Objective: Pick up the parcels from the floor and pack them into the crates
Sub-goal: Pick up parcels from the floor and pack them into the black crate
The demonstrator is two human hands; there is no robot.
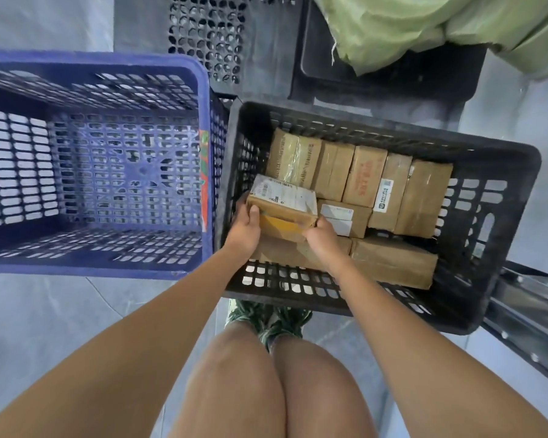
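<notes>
Both arms reach forward, left hand (pixel 245 228) and right hand (pixel 321 240) curled.

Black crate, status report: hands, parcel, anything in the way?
Left hand and right hand both grip the labelled brown cardboard parcel. Parcel inside black plastic crate, over packed boxes. Blue plastic crate holds no parcels. Nothing blocking.

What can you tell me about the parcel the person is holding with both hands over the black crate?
The parcel is a small brown cardboard box wrapped in clear tape, with a white shipping label and barcode across its top. It sits level, slightly turned, in the near-left part of the black crate, above other brown parcels. The left hand grips its left end, fingers curled onto the top edge; the right hand holds its near-right corner. Whether it already rests on the parcel below cannot be told.
</notes>
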